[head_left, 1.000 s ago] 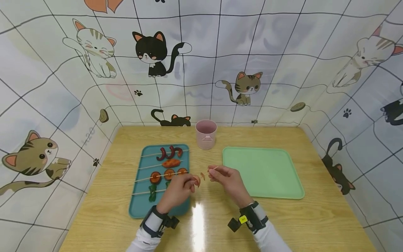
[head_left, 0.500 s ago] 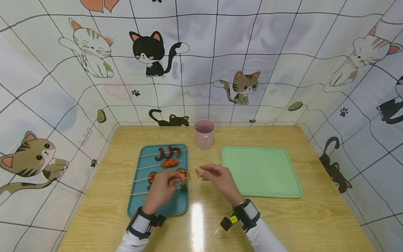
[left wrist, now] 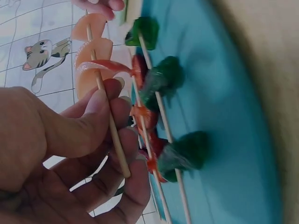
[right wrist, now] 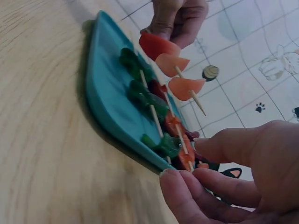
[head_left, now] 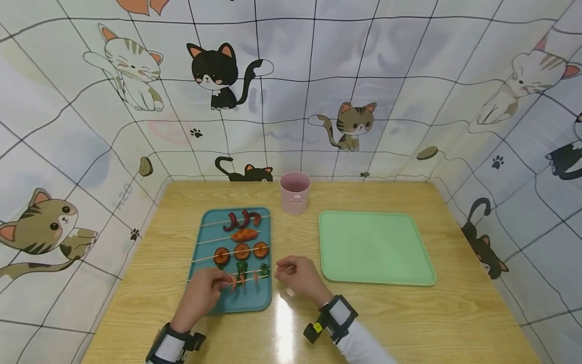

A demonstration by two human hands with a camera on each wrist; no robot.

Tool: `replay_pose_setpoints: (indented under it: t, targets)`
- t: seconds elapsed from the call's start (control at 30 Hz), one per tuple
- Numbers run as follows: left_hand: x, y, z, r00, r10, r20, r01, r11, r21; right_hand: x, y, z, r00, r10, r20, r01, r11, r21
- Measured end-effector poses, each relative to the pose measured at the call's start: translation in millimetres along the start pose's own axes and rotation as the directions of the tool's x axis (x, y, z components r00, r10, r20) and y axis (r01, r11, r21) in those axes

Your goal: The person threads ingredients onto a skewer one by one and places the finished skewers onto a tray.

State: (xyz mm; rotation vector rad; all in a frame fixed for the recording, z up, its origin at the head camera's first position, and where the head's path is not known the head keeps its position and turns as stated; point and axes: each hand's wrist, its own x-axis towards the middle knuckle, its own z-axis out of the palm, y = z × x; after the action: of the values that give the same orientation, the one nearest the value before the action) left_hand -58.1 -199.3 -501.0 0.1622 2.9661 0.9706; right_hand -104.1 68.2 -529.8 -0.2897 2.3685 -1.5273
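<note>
My left hand (head_left: 204,296) pinches the bare end of a wooden skewer (left wrist: 116,137) threaded with several pink-orange crescent slices (left wrist: 93,50). This skewer is over the front part of the teal tray (head_left: 250,302), beside a skewer of green pieces (head_left: 242,267). Its pointed tip sticks out free in the right wrist view. My right hand (head_left: 300,277) hovers just off the tray's right edge, fingers loosely bent. Thumb and fingertips are apart in the right wrist view, with nothing seen between them.
Farther back on the teal tray lie skewers of round brown slices (head_left: 242,251), an orange-brown piece (head_left: 244,235) and dark red curled pieces (head_left: 245,219). A pink cup (head_left: 295,196) stands at the back. A light green tray (head_left: 375,247) lies to the right.
Both hands have moved left and toward the front. The left hand has carried the crescent-slice skewer from between the trays to over the teal tray; the right hand has come away from its tip.
</note>
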Motion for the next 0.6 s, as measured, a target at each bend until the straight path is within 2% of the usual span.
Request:
replay_pose_setpoints:
  t: [0.13, 0.4, 0.6]
  targets:
    - [-8.0, -2.7, 0.1, 1.0, 0.013, 0.005, -0.013, 0.999, 0.052, -0.5, 2.3, 11.9, 1.0, -0.012, 0.023, 0.012, 1.0, -0.008]
    - [-14.3, -7.0, 9.8, 0.999, 0.028, 0.03, -0.033, 0.987, 0.16, -1.9, 1.7, 29.4, 0.995, 0.097, -0.017, -0.097, 0.995, -0.014]
    - [-14.9, -12.2, 15.2, 0.999, 0.042, 0.034, -0.049, 0.974, 0.223, -2.5, 0.1, 33.3, 0.99, 0.143, -0.014, -0.141, 0.987, 0.08]
